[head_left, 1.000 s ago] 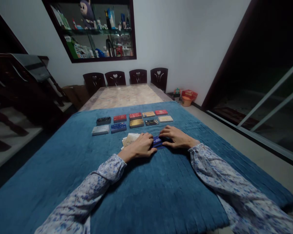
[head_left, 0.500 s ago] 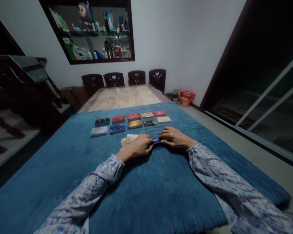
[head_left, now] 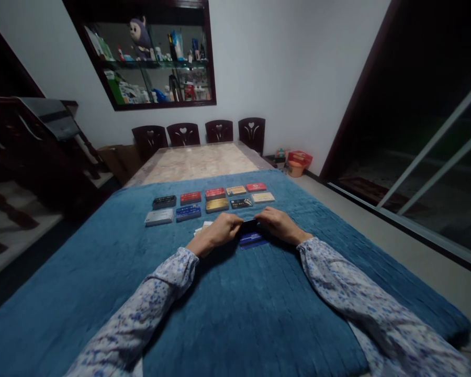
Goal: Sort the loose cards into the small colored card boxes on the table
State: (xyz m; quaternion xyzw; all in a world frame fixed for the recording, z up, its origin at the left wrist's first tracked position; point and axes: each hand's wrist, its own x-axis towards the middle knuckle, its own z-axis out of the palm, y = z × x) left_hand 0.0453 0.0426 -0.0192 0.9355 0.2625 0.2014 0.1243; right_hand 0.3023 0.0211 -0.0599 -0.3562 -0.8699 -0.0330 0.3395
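Note:
My left hand (head_left: 216, 234) and my right hand (head_left: 278, 224) meet over the blue cloth (head_left: 227, 303). Between their fingertips they pinch a dark stack of cards (head_left: 248, 227), lifted slightly off the cloth. Just beneath it lies a blue card (head_left: 251, 240). A few pale cards (head_left: 201, 229) lie loose behind my left hand, mostly hidden by it. Beyond my hands, two rows of small card stacks lie on the cloth, among them a grey stack (head_left: 159, 217), a gold one (head_left: 216, 205) and a red one (head_left: 256, 187).
The cloth covers the near part of a long table (head_left: 196, 159) with several dark chairs (head_left: 219, 130) at its far end. A glass wall cabinet (head_left: 153, 52) hangs above. A red basket (head_left: 299, 160) sits on the floor at right, by sliding glass doors (head_left: 435, 173).
Both hands have closed in on the dark cards and raised them off the cloth, leaving a blue card lying below. The view has tilted slightly.

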